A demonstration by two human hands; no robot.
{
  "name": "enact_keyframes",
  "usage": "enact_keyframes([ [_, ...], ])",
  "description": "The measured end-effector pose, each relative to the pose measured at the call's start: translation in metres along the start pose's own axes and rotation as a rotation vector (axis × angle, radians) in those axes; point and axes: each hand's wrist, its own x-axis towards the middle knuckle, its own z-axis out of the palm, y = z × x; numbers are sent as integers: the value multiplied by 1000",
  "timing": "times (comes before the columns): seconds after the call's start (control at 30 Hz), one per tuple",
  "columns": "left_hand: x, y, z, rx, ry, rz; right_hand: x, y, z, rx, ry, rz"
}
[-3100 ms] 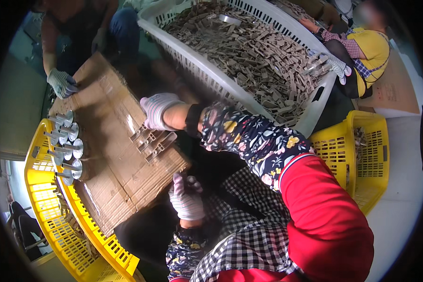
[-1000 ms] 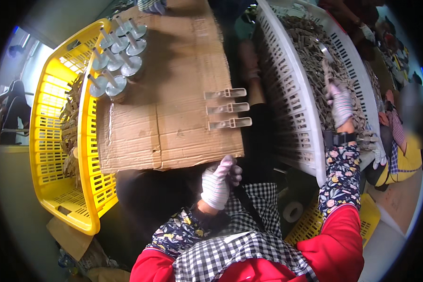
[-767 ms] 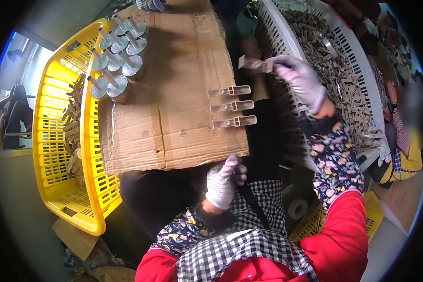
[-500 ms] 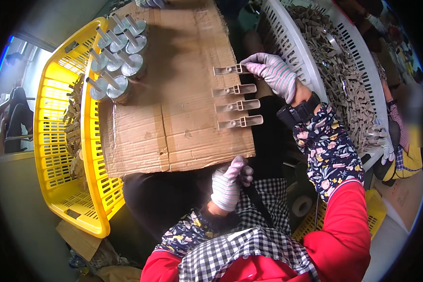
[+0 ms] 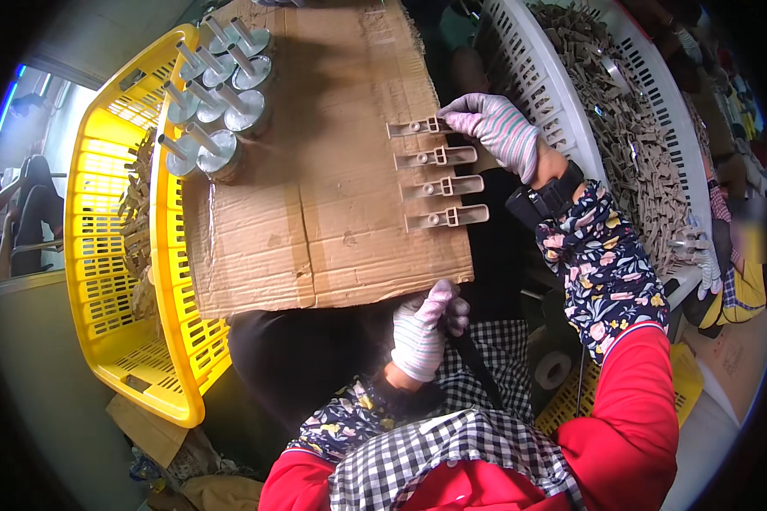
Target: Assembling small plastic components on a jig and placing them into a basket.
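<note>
My right hand [image 5: 498, 132], in a striped knit glove, pinches the outer end of the farthest beige plastic clip-like piece [image 5: 413, 128] at the right side of a cardboard sheet [image 5: 341, 247]. Three more such pieces [image 5: 435, 157] lie below it in a rough column, their rounded ends pointing right and sticking out past the edge. Just off the sheet's near edge is my gloved left hand [image 5: 422, 336]. Its fingers are curled with the thumb pressed against them; whether anything is inside is hidden.
Several round metal pieces with upright posts [image 5: 247, 106] stand at the sheet's far left. A yellow crate [image 5: 166, 255] with beige pieces is to the left. On the right, a white crate [image 5: 562, 111] holds a heap of beige pieces [image 5: 622, 145]. Another person's gloved hand [image 5: 706, 268] is beyond it.
The whole view has shifted slightly. Relative to the sheet, the farthest piece, still pinched by my right hand, has come a little nearer to the second one. My left hand stays curled.
</note>
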Motion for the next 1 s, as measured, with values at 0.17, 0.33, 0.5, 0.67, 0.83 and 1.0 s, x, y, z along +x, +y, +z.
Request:
enact_keyframes([
  [0.17, -1, 2, 6, 43, 12, 2, -1, -1, -3, -21, 8, -10],
  [0.33, -1, 1, 4, 10, 6, 6, 3, 1, 0, -51, 9, -15],
  [0.5, 0, -1, -1, -10, 2, 20, 4, -2, 5, -80, 10, -42],
  [0.67, 2, -3, 7, 42, -20, 23, -2, -14, -6, -422, 125, -100],
  [0.83, 1, -5, 4, 10, 30, 111, -5, -54, 8, -606, 23, -51],
  [1.0, 5, -12, 9, 88, -30, 190, -18, -49, -2, -685, 73, 24],
])
